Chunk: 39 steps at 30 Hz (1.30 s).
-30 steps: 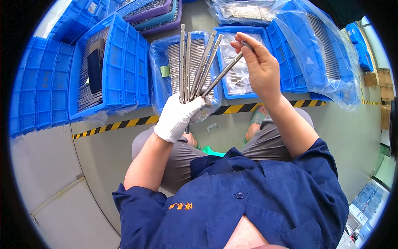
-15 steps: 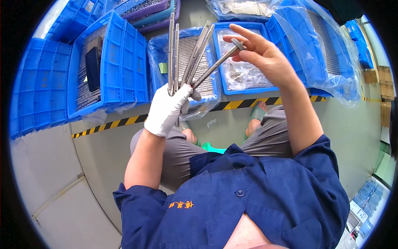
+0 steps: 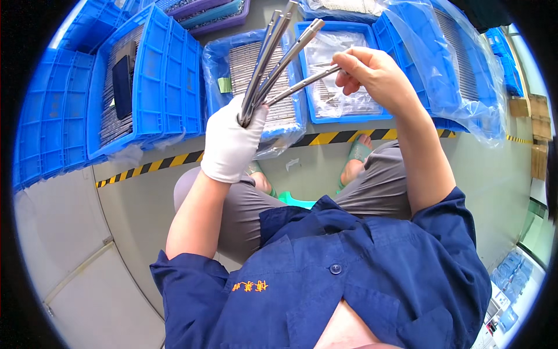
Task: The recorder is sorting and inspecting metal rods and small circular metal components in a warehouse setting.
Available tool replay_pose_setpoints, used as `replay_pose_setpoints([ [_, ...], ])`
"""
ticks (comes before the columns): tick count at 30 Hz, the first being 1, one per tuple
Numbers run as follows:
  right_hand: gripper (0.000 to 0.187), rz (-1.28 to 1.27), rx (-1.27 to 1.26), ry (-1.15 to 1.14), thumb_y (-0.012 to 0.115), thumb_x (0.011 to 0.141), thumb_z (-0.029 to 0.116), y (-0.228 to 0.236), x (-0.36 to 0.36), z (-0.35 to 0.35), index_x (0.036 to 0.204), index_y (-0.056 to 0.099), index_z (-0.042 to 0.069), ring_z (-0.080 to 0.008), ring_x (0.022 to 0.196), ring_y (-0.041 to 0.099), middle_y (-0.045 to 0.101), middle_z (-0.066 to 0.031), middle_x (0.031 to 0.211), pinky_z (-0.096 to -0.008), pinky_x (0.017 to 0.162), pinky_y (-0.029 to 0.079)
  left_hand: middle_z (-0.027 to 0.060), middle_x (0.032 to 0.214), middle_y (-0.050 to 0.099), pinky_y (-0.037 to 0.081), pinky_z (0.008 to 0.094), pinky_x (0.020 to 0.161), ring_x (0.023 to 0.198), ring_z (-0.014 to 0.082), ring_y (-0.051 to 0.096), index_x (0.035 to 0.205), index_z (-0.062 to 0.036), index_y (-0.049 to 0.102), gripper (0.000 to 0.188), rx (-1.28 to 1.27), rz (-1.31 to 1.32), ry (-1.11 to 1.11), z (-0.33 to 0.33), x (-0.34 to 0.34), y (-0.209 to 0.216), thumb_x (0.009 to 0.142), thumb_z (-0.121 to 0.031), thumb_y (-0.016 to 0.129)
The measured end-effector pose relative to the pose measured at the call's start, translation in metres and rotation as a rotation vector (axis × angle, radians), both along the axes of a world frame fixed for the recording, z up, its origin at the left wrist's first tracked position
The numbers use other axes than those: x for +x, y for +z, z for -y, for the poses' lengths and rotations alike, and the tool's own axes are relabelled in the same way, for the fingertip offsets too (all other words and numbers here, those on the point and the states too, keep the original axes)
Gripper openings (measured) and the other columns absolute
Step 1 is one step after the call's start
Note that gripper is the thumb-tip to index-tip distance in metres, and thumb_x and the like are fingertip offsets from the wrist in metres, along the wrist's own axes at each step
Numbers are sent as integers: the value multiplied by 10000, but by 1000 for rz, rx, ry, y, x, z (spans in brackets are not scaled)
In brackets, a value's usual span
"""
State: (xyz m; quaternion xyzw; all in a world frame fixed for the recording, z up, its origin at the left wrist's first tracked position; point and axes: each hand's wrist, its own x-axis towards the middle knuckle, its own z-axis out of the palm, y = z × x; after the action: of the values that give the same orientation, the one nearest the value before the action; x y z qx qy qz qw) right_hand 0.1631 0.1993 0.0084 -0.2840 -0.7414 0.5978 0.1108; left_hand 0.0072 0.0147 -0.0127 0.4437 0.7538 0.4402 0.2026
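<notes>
My left hand point(image 3: 229, 145), in a white glove, is closed round the lower ends of several slim metal rods point(image 3: 268, 61). They fan upward and lean to the right, with small holes or marks along them. One rod point(image 3: 305, 82) slants away from the bunch, its lower end at my left fingers. My bare right hand point(image 3: 375, 75) pinches the far end of that rod between thumb and fingers. Beneath the bunch is a plastic-lined blue crate point(image 3: 216, 49) holding rows of similar rods point(image 3: 279, 113).
Right of it stands another blue crate point(image 3: 349, 119) with plastic-wrapped rods. Tall blue crates point(image 3: 165, 75) rise at left, a dark phone point(image 3: 122, 87) lying on rods there. More plastic-draped crates point(image 3: 410, 67) stand right. Striped tape point(image 3: 325, 138) crosses the floor before my feet.
My right fingers, spread around the slanting rod's end before, now pinch it. The rods in my left hand have drawn closer together and tipped to the right.
</notes>
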Motion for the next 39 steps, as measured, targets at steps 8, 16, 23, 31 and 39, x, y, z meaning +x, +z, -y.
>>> replay_pose_setpoints([
  [8,275,-54,54,-15,548,840,262,-4,6,-7,943,567,8,-85,692,558,580,-37,755,-209,644,466,-20,605,522,334,197,472,516,39,414,777,-40,587,177,-125,295,-143,-18,-16,-8,819,-211,570],
  [16,308,-243,12,121,581,766,-5,0,25,-9,1069,530,10,-121,880,556,575,-76,964,-228,783,442,-16,586,489,320,192,455,495,46,401,731,-51,526,199,-209,469,-241,-19,-12,-4,824,-224,546],
  [23,298,-311,-27,152,568,767,-25,4,14,14,1062,528,1,-62,807,528,568,-29,934,-188,700,438,20,622,528,382,224,508,546,76,457,823,-22,567,165,-201,476,-99,8,-12,12,799,-185,569],
  [31,233,-123,-13,73,533,831,109,4,0,7,1032,543,-8,-111,758,585,589,-65,846,-231,705,480,37,621,542,394,247,538,561,87,461,822,-7,568,171,-202,363,-6,24,-21,11,795,-176,572],
  [39,328,-298,-50,42,578,815,193,-4,2,-18,1076,506,9,-108,753,569,611,-91,917,-231,710,469,18,618,536,367,200,479,520,62,461,844,-24,554,195,-416,811,-167,22,-20,16,782,-209,567],
])
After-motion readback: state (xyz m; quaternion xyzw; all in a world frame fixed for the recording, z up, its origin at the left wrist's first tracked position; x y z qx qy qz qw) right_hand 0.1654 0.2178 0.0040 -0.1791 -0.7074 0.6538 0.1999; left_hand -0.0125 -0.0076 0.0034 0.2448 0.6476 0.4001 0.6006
